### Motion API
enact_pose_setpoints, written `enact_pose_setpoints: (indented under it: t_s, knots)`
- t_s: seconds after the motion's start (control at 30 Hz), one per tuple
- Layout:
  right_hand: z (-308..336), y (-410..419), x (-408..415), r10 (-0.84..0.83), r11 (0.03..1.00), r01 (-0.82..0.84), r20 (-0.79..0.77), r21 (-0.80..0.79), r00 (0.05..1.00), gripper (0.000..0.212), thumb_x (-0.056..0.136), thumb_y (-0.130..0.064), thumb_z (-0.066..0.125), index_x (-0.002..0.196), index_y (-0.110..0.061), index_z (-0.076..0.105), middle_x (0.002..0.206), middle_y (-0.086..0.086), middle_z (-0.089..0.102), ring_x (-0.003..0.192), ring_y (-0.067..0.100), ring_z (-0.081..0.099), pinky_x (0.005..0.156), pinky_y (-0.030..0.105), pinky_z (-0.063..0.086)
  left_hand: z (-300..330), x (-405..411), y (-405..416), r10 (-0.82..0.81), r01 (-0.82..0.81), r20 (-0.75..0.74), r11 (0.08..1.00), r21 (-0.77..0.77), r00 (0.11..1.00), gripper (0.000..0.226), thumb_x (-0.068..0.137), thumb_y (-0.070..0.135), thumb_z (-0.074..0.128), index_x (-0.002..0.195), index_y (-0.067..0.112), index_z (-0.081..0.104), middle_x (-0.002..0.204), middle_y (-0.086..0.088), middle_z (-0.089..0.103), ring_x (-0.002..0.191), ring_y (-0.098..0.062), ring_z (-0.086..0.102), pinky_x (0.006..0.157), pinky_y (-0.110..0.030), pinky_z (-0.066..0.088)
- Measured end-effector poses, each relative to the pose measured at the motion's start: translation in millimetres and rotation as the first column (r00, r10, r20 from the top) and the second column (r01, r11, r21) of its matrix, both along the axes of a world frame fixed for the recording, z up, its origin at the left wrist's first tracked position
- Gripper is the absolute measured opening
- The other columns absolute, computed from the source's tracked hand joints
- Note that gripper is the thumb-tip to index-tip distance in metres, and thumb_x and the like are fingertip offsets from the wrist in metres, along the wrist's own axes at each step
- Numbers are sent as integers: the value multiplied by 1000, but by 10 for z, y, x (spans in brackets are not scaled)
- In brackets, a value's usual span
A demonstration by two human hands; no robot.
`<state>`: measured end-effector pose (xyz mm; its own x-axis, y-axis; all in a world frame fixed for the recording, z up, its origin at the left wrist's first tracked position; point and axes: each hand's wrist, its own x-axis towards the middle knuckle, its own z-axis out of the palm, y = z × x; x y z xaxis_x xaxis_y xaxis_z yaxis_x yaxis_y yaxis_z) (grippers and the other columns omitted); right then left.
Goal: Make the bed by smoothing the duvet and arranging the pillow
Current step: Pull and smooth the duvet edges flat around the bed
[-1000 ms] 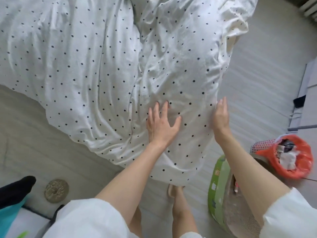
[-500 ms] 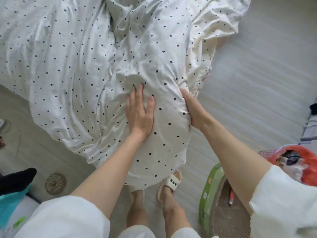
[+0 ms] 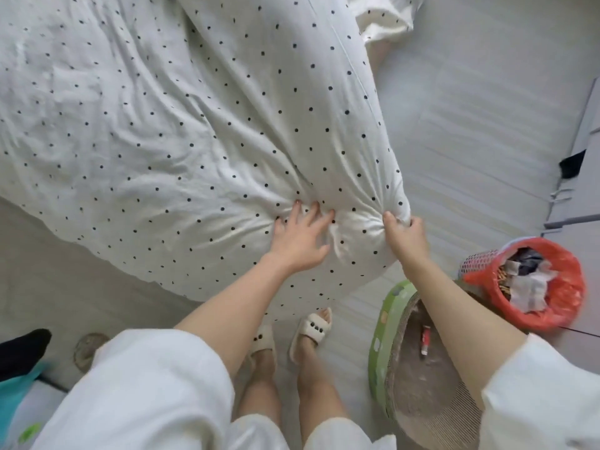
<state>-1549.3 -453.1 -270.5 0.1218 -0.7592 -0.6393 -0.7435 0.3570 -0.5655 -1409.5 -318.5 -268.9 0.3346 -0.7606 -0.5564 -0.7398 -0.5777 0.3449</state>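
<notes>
both hands dig into the duvet (image 3: 201,131) corner: left hand (image 3: 300,240) fingers sunk in, right hand (image 3: 406,237) clenched on it; a hard yank could drag it off the bed.

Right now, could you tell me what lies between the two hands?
In the head view, only a puffed bulge of the dotted duvet lies between the left hand and right hand.
</notes>
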Motion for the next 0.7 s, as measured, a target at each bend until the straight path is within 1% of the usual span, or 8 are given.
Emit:
enact_pose_setpoints:
  t_s: [0.1,0.17,0.23,0.27,0.37,0.47,0.6,0.7]
  knots:
    - [-160,-55,106,136,990,-129,-143,57,980,60,88,-33,49,142,-19,24,145,10,35,127,32,39,104,46,36,-22,137,130,72,-49,233,993,-103,970,61,90,28,47,147,32,23,160,-1,9,148,-23,-4,115,-53,7]
    - [-141,-35,244,257,962,-269,-175,-50,951,75,88,-20,48,150,-27,6,158,8,10,143,33,16,115,50,19,-54,182,170,155,-125,329,986,-112,931,73,89,36,52,149,36,11,160,-4,-6,146,-30,-15,110,-63,-7]
    - [-117,27,452,416,871,-433,-122,-233,901,76,89,-13,45,151,-27,3,160,8,0,147,30,4,116,48,11,-115,274,220,256,-251,328,966,-59,909,89,84,40,59,148,40,-2,158,-5,-21,143,-35,-25,104,-70,-8]
    - [-133,69,562,532,801,-538,-99,-261,841,74,90,-12,44,151,-27,4,160,8,-3,147,30,0,117,47,10,-148,326,252,298,-309,312,951,-15,902,96,82,42,63,147,42,-7,157,-5,-25,141,-35,-28,103,-72,-6]
    - [-258,155,762,755,655,-755,-3,-38,655,68,93,-16,41,151,-29,7,160,7,-10,146,34,-3,118,49,15,-242,408,362,312,-348,270,932,98,911,106,78,41,71,145,45,-11,155,-1,-30,140,-34,-31,102,-77,6]
    - [-279,99,846,774,629,-775,36,70,632,68,90,-14,40,151,-27,11,160,6,-6,145,30,16,112,38,31,-233,434,358,306,-340,235,933,119,923,101,80,30,70,146,45,-5,156,0,-27,141,-33,-28,102,-78,9]
    - [-133,-32,852,689,688,-710,172,150,704,62,91,-8,37,149,-23,22,160,3,-1,147,20,9,97,11,20,-106,458,166,441,-462,201,884,71,875,67,83,24,56,142,37,28,159,-6,-2,145,-34,-13,107,-71,4]
    - [-4,-159,777,631,723,-668,226,174,742,52,94,-10,37,145,-19,36,157,2,20,144,18,21,104,19,23,11,515,-69,549,-549,205,834,-60,810,43,84,28,53,125,20,47,146,-12,25,141,-33,13,113,-58,12]
